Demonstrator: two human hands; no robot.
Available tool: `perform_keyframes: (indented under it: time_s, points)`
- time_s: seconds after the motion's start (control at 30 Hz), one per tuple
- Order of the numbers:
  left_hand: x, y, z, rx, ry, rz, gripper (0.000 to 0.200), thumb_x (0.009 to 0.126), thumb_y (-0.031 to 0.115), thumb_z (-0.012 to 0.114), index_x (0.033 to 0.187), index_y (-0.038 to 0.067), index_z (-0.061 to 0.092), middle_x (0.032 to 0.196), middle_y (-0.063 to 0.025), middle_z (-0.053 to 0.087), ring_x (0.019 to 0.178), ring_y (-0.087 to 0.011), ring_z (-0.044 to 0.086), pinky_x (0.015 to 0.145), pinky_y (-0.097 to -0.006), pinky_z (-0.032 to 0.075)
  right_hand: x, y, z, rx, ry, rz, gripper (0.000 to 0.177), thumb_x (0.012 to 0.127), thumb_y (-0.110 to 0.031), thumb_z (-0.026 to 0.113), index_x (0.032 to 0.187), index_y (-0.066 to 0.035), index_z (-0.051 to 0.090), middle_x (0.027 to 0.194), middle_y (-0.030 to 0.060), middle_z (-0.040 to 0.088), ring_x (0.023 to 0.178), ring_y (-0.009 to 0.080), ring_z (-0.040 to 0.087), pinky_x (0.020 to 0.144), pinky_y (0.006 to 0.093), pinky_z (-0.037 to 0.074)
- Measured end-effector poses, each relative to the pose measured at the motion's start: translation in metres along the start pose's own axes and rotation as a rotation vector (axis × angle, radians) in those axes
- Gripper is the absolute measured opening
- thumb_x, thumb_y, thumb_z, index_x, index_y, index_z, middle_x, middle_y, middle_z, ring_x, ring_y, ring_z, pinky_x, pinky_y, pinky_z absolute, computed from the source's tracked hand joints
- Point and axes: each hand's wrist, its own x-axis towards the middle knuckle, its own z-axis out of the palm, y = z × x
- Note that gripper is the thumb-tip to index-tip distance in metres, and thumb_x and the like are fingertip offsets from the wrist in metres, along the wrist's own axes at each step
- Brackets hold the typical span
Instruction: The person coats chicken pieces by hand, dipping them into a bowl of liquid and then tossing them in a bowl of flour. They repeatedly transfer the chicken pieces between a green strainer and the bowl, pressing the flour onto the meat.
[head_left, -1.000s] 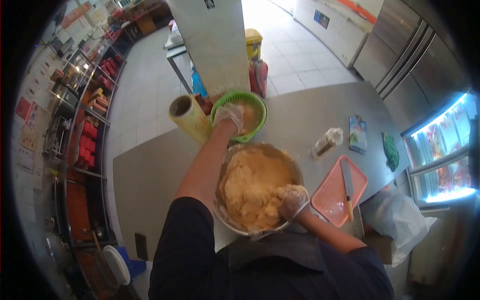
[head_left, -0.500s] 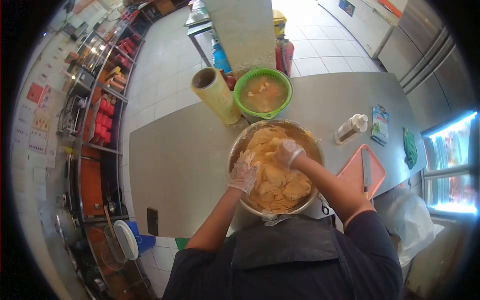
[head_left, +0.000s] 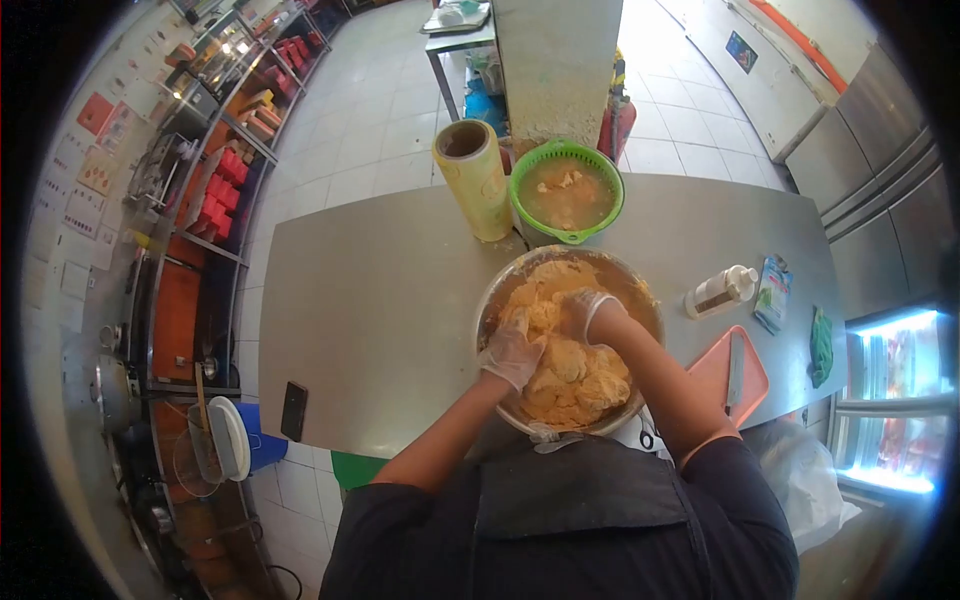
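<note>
A large metal bowl (head_left: 655, 318) in front of me holds orange-tan flour with thickly coated lumps of food (head_left: 585, 385). My left hand (head_left: 512, 357), in a clear plastic glove, is inside the bowl's left side, its fingers curled against a flour-coated lump (head_left: 543, 316). My right hand (head_left: 588, 314), gloved the same way, reaches in from the right and closes on the other side of that lump. Its fingertips are partly buried and hidden. Just behind the bowl, a green basket (head_left: 567, 237) contains pale pieces in cloudy liquid.
A roll of plastic film (head_left: 472, 190) stands left of the basket. To the right are a white bottle (head_left: 722, 292), a packet (head_left: 773, 295), a green cloth (head_left: 821, 347) and a pink tray (head_left: 705, 370) with a knife (head_left: 736, 372). A phone (head_left: 294, 411) lies at the table's left edge.
Both hands have come closer together around the lump in the bowl. The left hand has moved inward from the rim. The whole view has shifted slightly.
</note>
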Motion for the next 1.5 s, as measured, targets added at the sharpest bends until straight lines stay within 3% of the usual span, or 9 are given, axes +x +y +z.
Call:
perform_keyframes:
  time_s: [0.23,0.43,0.53,0.63,0.7,0.83,1.2,1.27,1.5]
  points:
    - [-0.017,0.049,-0.018,0.236,0.323,0.601,0.06,0.096,0.032,0.062,0.141,-0.004,0.049,0.132,-0.0258,0.061,0.118,-0.0412,0.061,0.103,-0.0485,0.047,-0.074,-0.013,-0.036,0.201,0.134,-0.018,0.024,0.089,-0.023,0.066,0.099,-0.002,0.071,0.099,0.0179,0.074,0.095,0.0335,0.07,0.084,0.0411,0.055]
    - [-0.003,0.04,-0.055,-0.493,-0.237,0.45,0.04,0.092,0.016,0.069,0.128,0.001,0.06,0.121,-0.0189,0.067,0.108,-0.0371,0.065,0.094,-0.042,0.053,-0.092,0.006,-0.044,0.881,0.261,-0.254,0.028,0.096,-0.008,0.068,0.123,-0.001,0.064,0.115,0.0093,0.072,0.102,0.0187,0.068,0.091,0.034,0.054]
    - [-0.009,-0.006,-0.016,-0.572,-0.028,0.366,0.033,0.09,0.013,0.072,0.122,0.003,0.066,0.111,-0.0131,0.073,0.099,-0.03,0.069,0.09,-0.0376,0.055,-0.08,0.035,-0.007,1.072,0.294,-0.135,0.03,0.096,-0.018,0.07,0.12,-0.001,0.064,0.114,0.0128,0.072,0.103,0.0234,0.069,0.09,0.035,0.055]
    - [-0.017,-0.015,-0.015,-0.471,0.231,0.431,0.028,0.09,0.013,0.074,0.116,0.004,0.069,0.103,-0.009,0.075,0.093,-0.0234,0.07,0.087,-0.0352,0.056,-0.082,0.009,-0.02,0.435,0.166,0.2,0.035,0.092,-0.024,0.071,0.119,-0.002,0.066,0.112,0.0175,0.072,0.104,0.0308,0.07,0.09,0.0385,0.055]
    - [-0.021,0.001,-0.015,-1.02,-0.022,-0.111,0.024,0.089,0.014,0.075,0.112,0.006,0.072,0.101,-0.0083,0.075,0.089,-0.0224,0.071,0.084,-0.0353,0.057,-0.067,0.003,0.013,0.284,0.322,-0.012,0.036,0.087,-0.025,0.071,0.115,-0.002,0.068,0.108,0.0197,0.072,0.103,0.0345,0.07,0.089,0.0416,0.055]
    - [-0.024,0.012,-0.02,-0.516,0.208,0.158,0.021,0.086,0.017,0.076,0.105,0.008,0.074,0.098,-0.0122,0.075,0.085,-0.0305,0.072,0.079,-0.0384,0.058,-0.053,-0.041,0.022,-0.156,-0.084,-0.072,0.035,0.08,-0.023,0.07,0.109,-0.003,0.072,0.103,0.0205,0.073,0.099,0.0366,0.07,0.088,0.0449,0.055]
    - [-0.024,-0.004,-0.044,-0.033,0.305,0.551,0.02,0.088,0.024,0.073,0.1,0.007,0.074,0.094,-0.0107,0.074,0.082,-0.0292,0.07,0.07,-0.0395,0.057,-0.063,-0.001,0.004,0.355,0.173,0.142,0.035,0.083,-0.028,0.071,0.113,-0.01,0.07,0.097,0.0226,0.073,0.093,0.0389,0.07,0.082,0.0459,0.056]
    - [-0.026,0.038,-0.062,-0.002,0.092,-0.024,0.021,0.091,0.02,0.071,0.104,0.004,0.072,0.095,-0.0103,0.073,0.083,-0.0255,0.071,0.071,-0.0357,0.057,-0.067,0.012,-0.006,0.327,0.014,0.164,0.039,0.082,-0.027,0.071,0.117,-0.01,0.069,0.1,0.0227,0.073,0.094,0.0392,0.07,0.082,0.0466,0.056]
    - [-0.006,-0.012,-0.019,-0.849,0.078,0.249,0.021,0.093,0.008,0.068,0.112,-0.001,0.068,0.1,-0.0125,0.071,0.088,-0.0206,0.07,0.075,-0.0295,0.058,-0.069,0.021,0.015,0.921,0.166,-0.057,0.044,0.085,-0.022,0.074,0.125,-0.006,0.066,0.113,0.0137,0.071,0.103,0.0283,0.069,0.084,0.0435,0.057]
